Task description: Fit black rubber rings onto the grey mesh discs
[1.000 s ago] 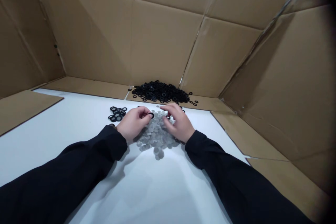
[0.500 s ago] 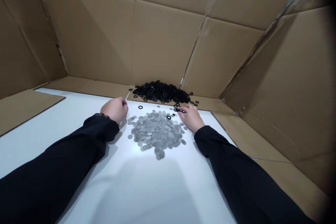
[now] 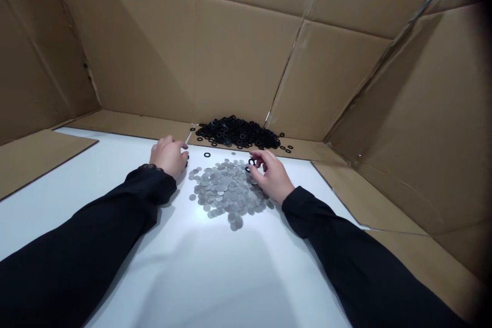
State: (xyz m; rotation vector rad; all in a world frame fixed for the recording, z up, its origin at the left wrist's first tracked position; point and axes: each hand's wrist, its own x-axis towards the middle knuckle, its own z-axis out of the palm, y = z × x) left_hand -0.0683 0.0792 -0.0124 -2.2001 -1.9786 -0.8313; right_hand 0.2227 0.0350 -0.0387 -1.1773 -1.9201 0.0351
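Observation:
My left hand (image 3: 168, 157) is at the left of the grey disc pile, fingers curled, with bits of black rings (image 3: 186, 164) showing at its fingertips; the palm side is hidden. My right hand (image 3: 272, 177) reaches over the right side of the pile, thumb and fingers bent around a black ring (image 3: 251, 162). A second black ring (image 3: 247, 169) is at the thumb tip. The pile of thin, round grey discs (image 3: 226, 189) lies spread on the white surface between my hands. One loose black ring (image 3: 207, 155) lies behind it.
A heap of black rings (image 3: 238, 132) sits at the back on a cardboard strip (image 3: 154, 125), against the cardboard back wall (image 3: 238, 61). Cardboard side walls stand left and right. Flat cardboard pieces (image 3: 46, 156) lie along the sides of the white tabletop (image 3: 215, 277).
My right hand has moved left over the disc pile, onto the ring there; the rings beside it have left the white surface. My left fingers have loosened, and black rings now show at them.

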